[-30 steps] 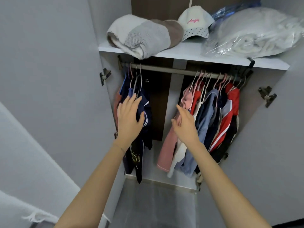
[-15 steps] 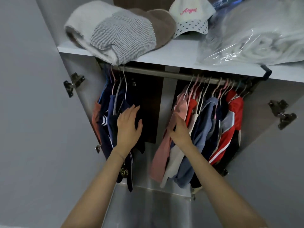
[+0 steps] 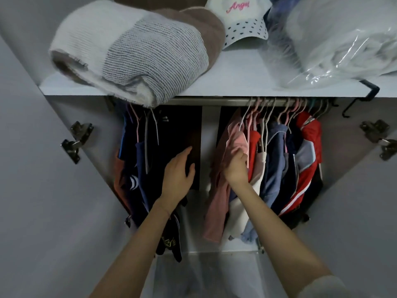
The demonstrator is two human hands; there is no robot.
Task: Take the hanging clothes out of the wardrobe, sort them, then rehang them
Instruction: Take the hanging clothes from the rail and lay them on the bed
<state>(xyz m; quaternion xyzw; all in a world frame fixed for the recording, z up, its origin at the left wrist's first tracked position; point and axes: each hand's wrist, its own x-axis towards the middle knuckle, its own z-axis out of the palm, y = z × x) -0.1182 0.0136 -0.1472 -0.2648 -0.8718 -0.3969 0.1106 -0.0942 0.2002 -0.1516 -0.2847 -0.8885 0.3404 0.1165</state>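
My right hand point(image 3: 235, 167) grasps the soft pink top point(image 3: 217, 203); my left hand point(image 3: 179, 175) rests released on dark navy garments point(image 3: 141, 168). It looks light and floppy, so I'd lift by the wire hanger hook point(image 3: 245, 117).

Grey wardrobe doors point(image 3: 43, 201), white shelf point(image 3: 236, 82).

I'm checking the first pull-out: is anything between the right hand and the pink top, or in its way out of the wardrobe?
Nothing visible. The right hand grips the pink top, which hangs at the left end of its bunch, with a bare gap beside it. Its hanger is not yet off the rail.
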